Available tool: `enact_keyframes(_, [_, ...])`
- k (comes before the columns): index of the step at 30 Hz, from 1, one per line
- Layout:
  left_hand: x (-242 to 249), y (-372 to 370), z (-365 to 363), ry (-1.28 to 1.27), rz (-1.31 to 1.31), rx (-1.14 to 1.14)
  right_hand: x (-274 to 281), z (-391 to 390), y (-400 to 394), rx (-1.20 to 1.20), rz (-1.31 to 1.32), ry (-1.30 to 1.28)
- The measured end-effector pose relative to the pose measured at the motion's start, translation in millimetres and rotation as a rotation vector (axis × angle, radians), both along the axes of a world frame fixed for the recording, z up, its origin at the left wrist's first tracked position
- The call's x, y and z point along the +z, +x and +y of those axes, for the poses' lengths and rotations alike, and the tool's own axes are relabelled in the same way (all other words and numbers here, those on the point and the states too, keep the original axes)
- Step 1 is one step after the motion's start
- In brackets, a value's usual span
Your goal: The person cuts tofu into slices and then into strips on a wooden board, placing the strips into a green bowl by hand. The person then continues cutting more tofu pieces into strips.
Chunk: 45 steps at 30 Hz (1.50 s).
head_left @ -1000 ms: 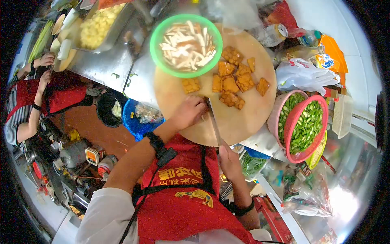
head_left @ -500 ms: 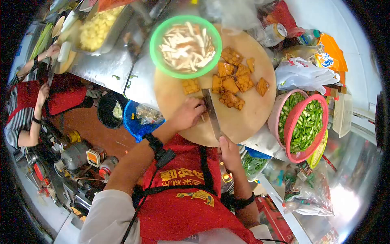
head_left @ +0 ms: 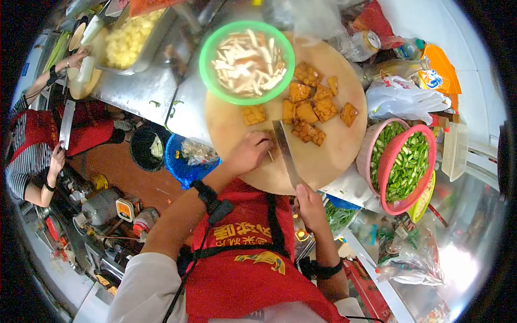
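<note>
Knife (head_left: 286, 154), one: over round chopping board (head_left: 334, 161), near end in closed fingers of right hand (head_left: 310, 207), long axis slanting away toward fried tofu pieces (head_left: 306, 112). Left hand (head_left: 247, 153), fingers curled, just left of knife; whether gripping anything, cannot tell

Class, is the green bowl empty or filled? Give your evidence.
Filled, at least partly: pale strips lie inside the green bowl; how deep, cannot tell.

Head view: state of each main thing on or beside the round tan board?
Broad metal knife: gripped by the right hand, blade over the board.
Left hand: fingers bent, on the board.
Green-rimmed round bowl: holding pale strips.
Golden-brown blocks: separate pieces, mostly clustered.
Red plastic basket: filled with sliced green vegetables.
White plastic bag: crumpled.
</note>
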State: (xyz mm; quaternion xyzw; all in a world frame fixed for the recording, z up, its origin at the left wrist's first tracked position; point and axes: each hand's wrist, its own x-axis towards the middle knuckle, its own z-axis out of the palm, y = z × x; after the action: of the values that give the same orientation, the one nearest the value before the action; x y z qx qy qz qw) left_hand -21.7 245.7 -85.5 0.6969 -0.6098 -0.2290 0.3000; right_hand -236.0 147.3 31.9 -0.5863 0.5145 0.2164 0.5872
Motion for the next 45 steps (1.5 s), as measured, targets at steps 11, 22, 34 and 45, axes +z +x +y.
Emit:
enact_keyframes(11, [26, -5, 34, -0.018, -0.222, -0.027, -6, 18, -31, 0.037, -0.242, -0.215])
enact_keyframes(22, [22, 12, -6, -0.108, -0.211, 0.127, 21, 12, -11, 0.124, -0.081, -0.129])
enact_keyframes(34, [19, 5, -3, -0.04, -0.338, 0.134, -6, 11, 0, 0.075, -0.263, -0.226])
enact_keyframes(45, [17, 6, -4, -0.135, -0.314, 0.164, -7, 10, 7, 0.087, -0.139, -0.113])
